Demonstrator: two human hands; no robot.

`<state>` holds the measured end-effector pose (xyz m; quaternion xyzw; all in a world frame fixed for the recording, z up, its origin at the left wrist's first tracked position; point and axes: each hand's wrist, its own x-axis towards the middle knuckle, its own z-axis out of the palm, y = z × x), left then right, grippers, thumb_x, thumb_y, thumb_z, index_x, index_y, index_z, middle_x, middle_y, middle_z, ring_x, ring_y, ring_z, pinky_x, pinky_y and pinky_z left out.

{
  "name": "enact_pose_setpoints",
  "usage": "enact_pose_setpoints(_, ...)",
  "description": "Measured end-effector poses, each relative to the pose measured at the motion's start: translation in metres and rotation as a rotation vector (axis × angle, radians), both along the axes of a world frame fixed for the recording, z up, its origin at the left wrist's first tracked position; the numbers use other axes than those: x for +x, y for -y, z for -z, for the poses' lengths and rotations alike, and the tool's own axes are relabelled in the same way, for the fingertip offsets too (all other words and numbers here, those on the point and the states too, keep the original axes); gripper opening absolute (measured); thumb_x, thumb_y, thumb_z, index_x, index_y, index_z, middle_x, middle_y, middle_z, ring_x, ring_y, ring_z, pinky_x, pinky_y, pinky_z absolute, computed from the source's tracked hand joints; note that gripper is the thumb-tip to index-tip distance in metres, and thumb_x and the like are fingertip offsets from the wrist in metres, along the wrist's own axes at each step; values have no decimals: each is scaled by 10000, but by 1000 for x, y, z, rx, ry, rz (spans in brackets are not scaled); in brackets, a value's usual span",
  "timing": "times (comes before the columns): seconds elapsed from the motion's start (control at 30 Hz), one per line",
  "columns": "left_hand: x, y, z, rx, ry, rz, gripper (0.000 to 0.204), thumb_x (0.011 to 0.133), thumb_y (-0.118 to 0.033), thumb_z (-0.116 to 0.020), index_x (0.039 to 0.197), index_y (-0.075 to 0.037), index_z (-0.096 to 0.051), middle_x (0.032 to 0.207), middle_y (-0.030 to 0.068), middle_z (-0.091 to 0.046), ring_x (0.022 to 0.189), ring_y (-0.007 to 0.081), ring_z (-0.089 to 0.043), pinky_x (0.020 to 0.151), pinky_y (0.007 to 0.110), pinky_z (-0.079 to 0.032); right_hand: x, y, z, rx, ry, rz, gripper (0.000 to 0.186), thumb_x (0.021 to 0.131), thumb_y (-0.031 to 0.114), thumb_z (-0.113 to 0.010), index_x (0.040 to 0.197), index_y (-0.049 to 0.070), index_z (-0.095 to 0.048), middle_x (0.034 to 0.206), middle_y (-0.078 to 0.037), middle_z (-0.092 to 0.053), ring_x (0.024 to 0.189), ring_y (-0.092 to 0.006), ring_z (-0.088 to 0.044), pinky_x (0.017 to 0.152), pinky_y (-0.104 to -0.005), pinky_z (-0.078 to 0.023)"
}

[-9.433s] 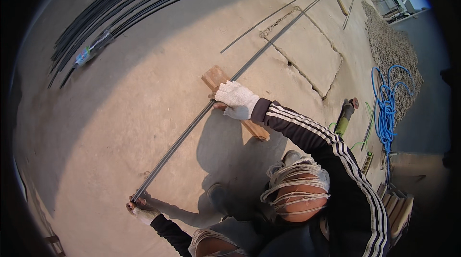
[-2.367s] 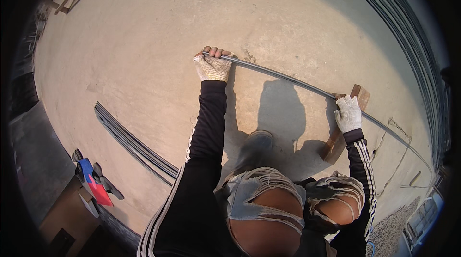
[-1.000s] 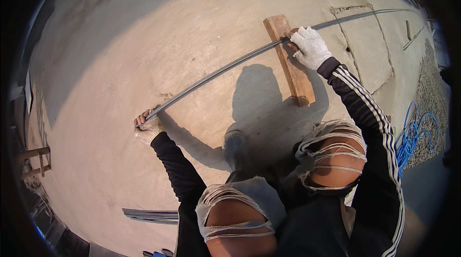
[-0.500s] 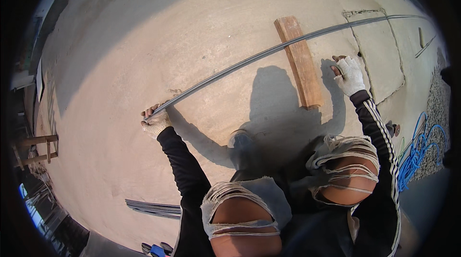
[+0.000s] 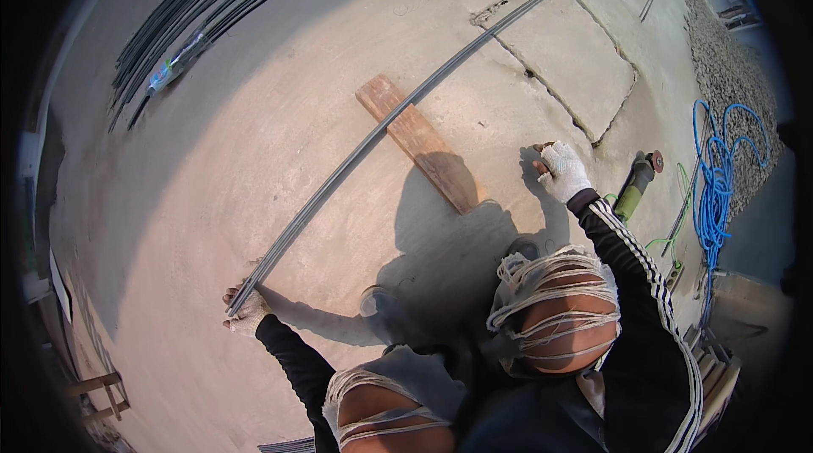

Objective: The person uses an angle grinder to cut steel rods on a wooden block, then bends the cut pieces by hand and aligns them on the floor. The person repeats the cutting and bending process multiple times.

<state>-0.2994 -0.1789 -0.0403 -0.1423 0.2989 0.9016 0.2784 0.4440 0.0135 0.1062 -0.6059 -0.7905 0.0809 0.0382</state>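
A few long, thin grey metal rods (image 5: 385, 126) run in a bundle from the person's left hand up toward the upper right, bending over near the far end. They lie across a flat wooden board (image 5: 430, 157), which rests at a slant on the concrete floor (image 5: 220, 190). The left hand (image 5: 247, 316), in a pale glove with bare fingertips, is closed around the near end of the rods. The right hand (image 5: 564, 172), gloved the same way, is clear of both rods and board; its grip is loose, the fingers partly curled with the thumb apart and nothing seen between them. Just beside the right hand, an angle grinder (image 5: 628, 192) with a green body and a reddish disc lies on the floor. Farther right is a tangled blue hose (image 5: 714, 207), next to a bed of grey gravel (image 5: 735, 93). Beyond the board, rough cracks (image 5: 555, 96) outline a four-sided patch of floor, and part of the rods passes over it. At the upper left, many dark rods (image 5: 182, 25) lie in a pile.
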Motion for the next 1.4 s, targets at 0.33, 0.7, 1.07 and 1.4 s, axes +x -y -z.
enact_pose_setpoints(0.33,46,19,-43,-409,-25,73,813,982,-730,-431,1272,24,-346,1289,215,-413,1187,388,-421,1061,601,-386,42,111,7,-79,-61,282,200,885,163,-677,1043,45,-644,1002,-210,-619,963,-438,-598,826,-513,-489)
enact_pose_setpoints(0.7,-4,35,-66,-794,-173,230,522,1040,-576,-511,892,-76,-537,757,27,-510,681,189,-513,671,336,-466,51,241,39,-254,-391,482,191,778,88,-667,953,48,-600,925,-200,-611,941,-442,-604,787,-511,-503)
enact_pose_setpoints(1.07,115,-139,-167,-663,-841,716,246,1012,-190,-678,1218,-68,-617,876,-11,-617,710,85,-589,628,220,-471,86,236,41,-174,-382,638,73,908,94,-626,885,44,-578,902,-215,-618,906,-448,-603,776,-514,-495)
enact_pose_setpoints(1.4,276,-195,-321,-636,-1486,1002,270,972,-150,-731,1157,8,-616,920,13,-574,819,123,-550,772,267,-454,82,225,59,-73,-525,581,78,916,115,-655,963,64,-619,931,-197,-635,917,-440,-628,776,-494,-512)
